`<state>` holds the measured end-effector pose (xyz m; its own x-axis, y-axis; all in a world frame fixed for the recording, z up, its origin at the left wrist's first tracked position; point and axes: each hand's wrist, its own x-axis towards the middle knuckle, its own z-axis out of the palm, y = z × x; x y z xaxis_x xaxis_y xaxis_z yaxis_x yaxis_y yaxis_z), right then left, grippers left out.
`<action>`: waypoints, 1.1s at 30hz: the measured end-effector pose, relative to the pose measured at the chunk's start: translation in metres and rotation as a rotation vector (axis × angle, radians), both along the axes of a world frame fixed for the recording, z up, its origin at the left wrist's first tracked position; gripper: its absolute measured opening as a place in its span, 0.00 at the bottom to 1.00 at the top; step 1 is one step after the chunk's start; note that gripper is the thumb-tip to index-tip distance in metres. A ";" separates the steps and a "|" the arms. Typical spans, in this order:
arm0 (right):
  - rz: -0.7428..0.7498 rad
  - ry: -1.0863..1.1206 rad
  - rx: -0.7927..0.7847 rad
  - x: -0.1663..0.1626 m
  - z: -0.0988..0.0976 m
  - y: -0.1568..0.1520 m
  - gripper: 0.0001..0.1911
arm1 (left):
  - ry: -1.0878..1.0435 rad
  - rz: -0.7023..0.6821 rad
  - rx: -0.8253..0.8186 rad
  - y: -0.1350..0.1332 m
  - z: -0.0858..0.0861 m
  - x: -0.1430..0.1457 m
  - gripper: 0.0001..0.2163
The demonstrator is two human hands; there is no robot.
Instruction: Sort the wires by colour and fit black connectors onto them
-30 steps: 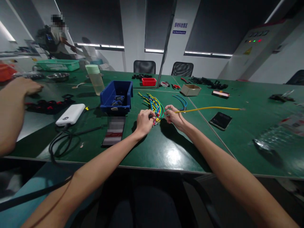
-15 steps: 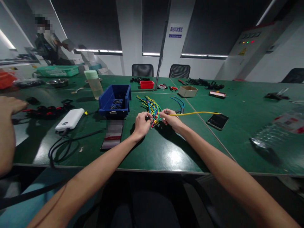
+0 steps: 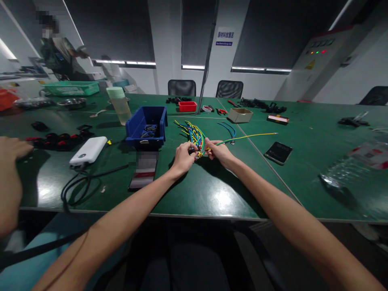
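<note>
My left hand (image 3: 183,157) is closed in a pinch around a small black piece (image 3: 192,151) that shows between thumb and fingers. Close beside it, my right hand (image 3: 220,152) grips a yellow-green wire (image 3: 251,136), whose long end stretches out to the right over the table. Between and behind both hands lies a bundle of yellow, blue and green wires (image 3: 194,131), with metal ends toward me. A few blue wires (image 3: 228,129) with a terminal end rest just beyond my right hand. My fingers partly hide the near wire ends.
A blue bin (image 3: 130,133) with small black pieces stands left of the bundle. Nearby are a phone (image 3: 144,171), a white power bank (image 3: 89,151) and a bottle (image 3: 119,107). Rightward lie another phone (image 3: 278,152) and a large plastic bottle (image 3: 354,169). Another person's arm (image 3: 10,182) is at left.
The wire in my right hand has turned, its far end now slightly higher and farther left. Both hands stay close together at the bundle.
</note>
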<state>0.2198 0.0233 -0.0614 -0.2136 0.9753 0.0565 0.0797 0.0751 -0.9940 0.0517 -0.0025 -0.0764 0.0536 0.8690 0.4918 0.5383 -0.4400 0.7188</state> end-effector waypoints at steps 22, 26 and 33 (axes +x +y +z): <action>-0.017 0.305 -0.101 0.005 -0.001 0.002 0.20 | -0.064 0.040 0.048 0.002 -0.004 -0.001 0.05; 0.039 0.317 -0.087 0.005 -0.001 0.001 0.17 | -0.086 0.073 0.028 0.004 -0.004 -0.004 0.05; 0.063 0.342 -0.143 0.000 0.005 0.000 0.09 | -0.093 0.103 0.001 0.001 0.000 -0.004 0.06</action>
